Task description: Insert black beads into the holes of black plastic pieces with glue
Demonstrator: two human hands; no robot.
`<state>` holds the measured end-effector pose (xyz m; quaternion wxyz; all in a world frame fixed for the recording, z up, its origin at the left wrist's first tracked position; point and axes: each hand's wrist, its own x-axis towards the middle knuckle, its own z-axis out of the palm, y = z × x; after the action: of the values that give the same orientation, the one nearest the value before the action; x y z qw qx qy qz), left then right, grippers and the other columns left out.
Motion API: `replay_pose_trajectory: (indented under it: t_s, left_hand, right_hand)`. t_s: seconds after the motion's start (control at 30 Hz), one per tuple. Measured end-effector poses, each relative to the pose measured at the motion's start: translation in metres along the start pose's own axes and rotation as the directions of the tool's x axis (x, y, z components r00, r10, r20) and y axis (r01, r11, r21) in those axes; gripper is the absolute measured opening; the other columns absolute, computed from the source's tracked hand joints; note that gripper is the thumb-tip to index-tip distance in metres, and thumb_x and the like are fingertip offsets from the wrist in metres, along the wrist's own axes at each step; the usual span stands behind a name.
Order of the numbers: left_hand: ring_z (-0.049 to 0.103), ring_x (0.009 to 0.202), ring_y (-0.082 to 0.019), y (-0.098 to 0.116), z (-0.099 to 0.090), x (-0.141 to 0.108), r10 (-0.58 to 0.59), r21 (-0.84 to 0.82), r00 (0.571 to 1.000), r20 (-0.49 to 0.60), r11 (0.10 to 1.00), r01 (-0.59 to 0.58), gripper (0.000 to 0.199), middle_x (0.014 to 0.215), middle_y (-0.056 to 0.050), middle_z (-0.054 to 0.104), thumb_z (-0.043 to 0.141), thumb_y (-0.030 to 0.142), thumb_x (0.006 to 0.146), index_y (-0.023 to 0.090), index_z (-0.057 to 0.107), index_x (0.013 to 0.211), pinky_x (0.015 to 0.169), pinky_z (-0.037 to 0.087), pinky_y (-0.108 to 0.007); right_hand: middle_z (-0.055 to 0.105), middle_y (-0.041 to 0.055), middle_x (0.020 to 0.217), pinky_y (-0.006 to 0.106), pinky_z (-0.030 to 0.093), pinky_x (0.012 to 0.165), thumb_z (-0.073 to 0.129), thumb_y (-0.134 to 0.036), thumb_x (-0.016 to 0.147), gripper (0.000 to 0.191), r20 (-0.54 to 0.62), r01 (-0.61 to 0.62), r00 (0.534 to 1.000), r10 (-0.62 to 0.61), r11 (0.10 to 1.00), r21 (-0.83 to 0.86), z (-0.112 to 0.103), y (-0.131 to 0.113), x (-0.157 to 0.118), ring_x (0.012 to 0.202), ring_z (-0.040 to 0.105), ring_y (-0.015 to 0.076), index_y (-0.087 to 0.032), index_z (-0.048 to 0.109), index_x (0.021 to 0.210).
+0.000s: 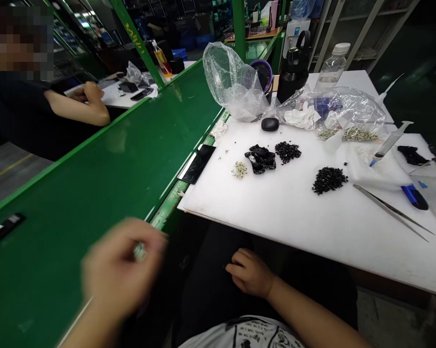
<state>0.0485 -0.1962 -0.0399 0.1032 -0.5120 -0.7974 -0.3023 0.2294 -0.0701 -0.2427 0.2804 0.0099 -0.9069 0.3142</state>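
My left hand [125,266], blurred by motion, is over the near end of the green belt [105,179]. Its fingers are curled closed, and something small and pale shows in the gap between thumb and fingers, too smeared to name. Below the edge of the white table [275,208], my right hand [252,273] rests on my dark-clothed lap with its fingers curled in; what they may hold is hidden. On the table lie two piles of small black parts [329,180], some crumpled shiny black pieces [261,159] and a little heap of pale parts [239,169].
Tweezers [393,210], a blue-tipped syringe [390,142] and a phone-like black slab [198,164] lie around the table. Plastic bags [235,87], a black bottle [293,70] and a clear bottle [333,67] stand behind. Across the belt sits another person [33,111].
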Motion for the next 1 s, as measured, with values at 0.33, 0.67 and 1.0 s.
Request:
replay_pose_trajectory:
  t_s: [0.33, 0.67, 1.0]
  left_hand:
    - [0.05, 0.075, -0.016, 0.003, 0.097, -0.068, -0.249, -0.038, 0.789, 0.562, 0.945, 0.325, 0.013, 0.077, 0.0, 0.049, 0.051, 0.01, 0.073, 0.021, 0.044, 0.076, 0.069, 0.042, -0.029]
    - [0.05, 0.081, -0.018, -0.002, 0.082, -0.053, -0.226, 0.015, 0.627, 0.745, 0.946, 0.323, 0.026, 0.087, -0.001, 0.051, 0.054, 0.013, 0.068, 0.021, 0.046, 0.091, 0.075, 0.041, -0.032]
    - [0.053, 0.089, -0.022, 0.004, 0.084, -0.046, -0.244, 0.088, 0.578, 0.779, 0.954, 0.285, 0.036, 0.097, -0.004, 0.055, 0.057, 0.015, 0.066, 0.022, 0.044, 0.099, 0.076, 0.041, -0.033]
  right_hand:
    - [0.053, 0.0006, 0.075, 0.026, 0.039, 0.062, 0.054, -0.013, 0.077, 0.006, 0.08, -0.317, 0.948, 0.308, 0.935, 0.158, -0.016, -0.014, 0.022, 0.069, 0.051, 0.0132, -0.019, 0.053, 0.078]
    - [0.053, -0.0019, 0.07, 0.027, 0.029, 0.056, 0.062, -0.025, 0.072, 0.017, 0.111, -0.56, 0.827, 0.552, 0.826, 0.065, -0.017, -0.03, 0.038, 0.062, 0.047, 0.0122, -0.019, 0.047, 0.066]
    - [0.055, -0.0005, 0.071, 0.027, 0.028, 0.057, 0.058, -0.012, 0.069, 0.013, 0.139, -0.621, 0.776, 0.615, 0.784, -0.003, -0.014, -0.022, 0.038, 0.062, 0.048, 0.0121, -0.018, 0.048, 0.064]
